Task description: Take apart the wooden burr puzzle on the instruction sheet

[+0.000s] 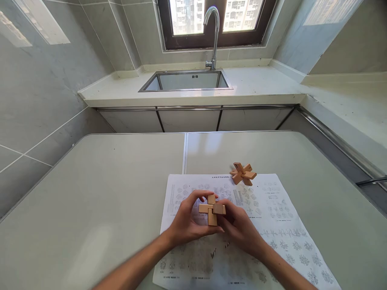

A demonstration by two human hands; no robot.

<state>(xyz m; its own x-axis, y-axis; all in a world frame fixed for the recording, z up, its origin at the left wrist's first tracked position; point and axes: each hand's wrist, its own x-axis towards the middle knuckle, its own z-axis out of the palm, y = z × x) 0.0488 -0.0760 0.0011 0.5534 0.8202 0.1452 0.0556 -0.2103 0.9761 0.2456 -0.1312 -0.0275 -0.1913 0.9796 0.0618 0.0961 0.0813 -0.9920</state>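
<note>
The left hand grips a wooden cross puzzle from its left side, fingers curled over the top and thumb underneath. The right hand grips the same puzzle from its right side, fingertips pressed on the end of the darker bar that points right. Both hands are clenched around the puzzle, which is lifted a little above the paper sheet, not resting on it. The puzzle shows as crossed bars: one upright light bar, one bar across it, and a darker block on the right end.

The paper sheet lies flat right under the puzzle, printed with rows of small diagrams and text too small to read. It spreads out beyond the puzzle on every side, more so to the right.

A second wooden puzzle sits beyond the held puzzle and to its right, at the far edge of the sheet. It is a star-like cluster of crossed bars, well apart from both hands.

The sheet rests on a pale grey surface with a seam running away from the held puzzle.

Far beyond the puzzle, past a gap, a counter carries a steel sink with a curved tap, and a window stands behind the tap. Grey tiled walls rise left of the puzzle.
</note>
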